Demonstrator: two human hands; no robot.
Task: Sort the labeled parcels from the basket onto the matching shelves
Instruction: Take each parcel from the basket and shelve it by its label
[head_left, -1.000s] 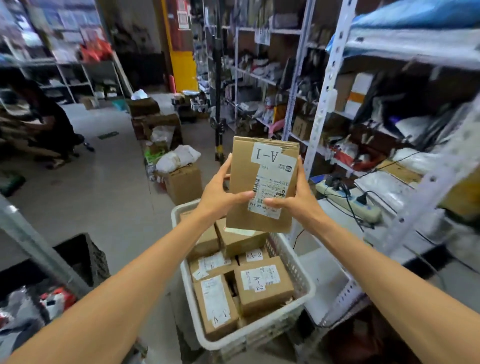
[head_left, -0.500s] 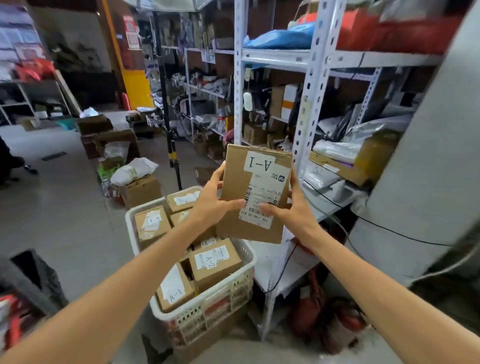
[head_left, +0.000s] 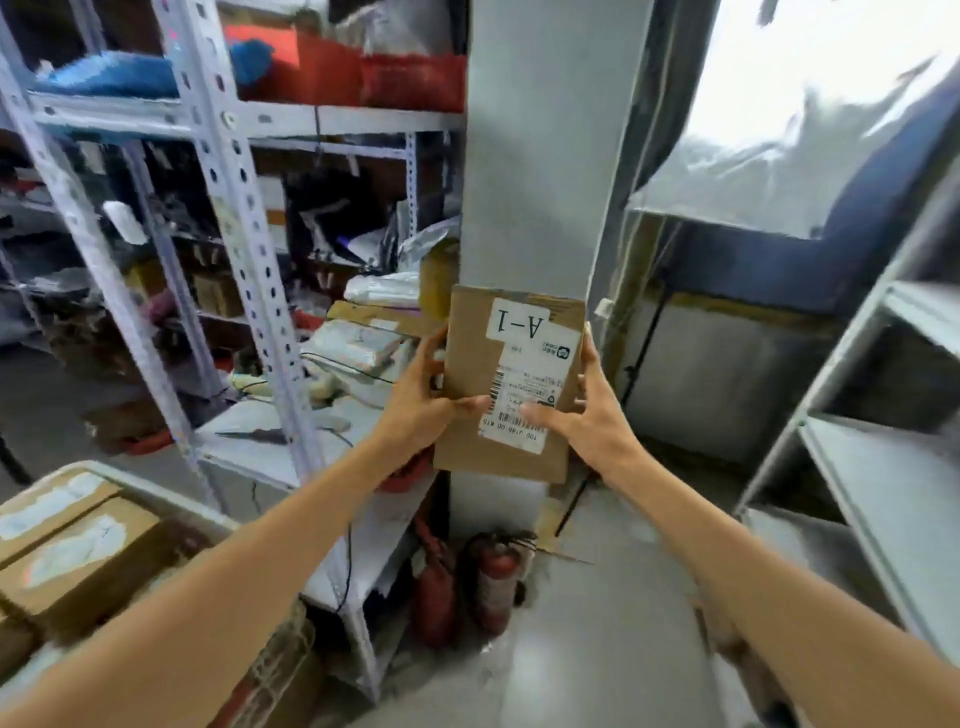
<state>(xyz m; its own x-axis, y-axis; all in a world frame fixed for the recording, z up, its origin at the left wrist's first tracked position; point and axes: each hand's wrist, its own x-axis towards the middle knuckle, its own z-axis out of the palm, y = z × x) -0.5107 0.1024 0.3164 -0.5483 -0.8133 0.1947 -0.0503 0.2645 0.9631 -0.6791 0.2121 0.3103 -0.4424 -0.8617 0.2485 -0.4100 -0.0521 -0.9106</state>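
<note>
As a person is holding a cardboard parcel marked "A-1" upright before a grey pillar, the left hand is gripping its left edge and the right hand its right edge, fingers curled round it and both thumbs pressing on the shipping label. More labelled parcels are lying in the white basket under the left forearm; two red fire extinguishers are standing at the pillar's foot.
</note>
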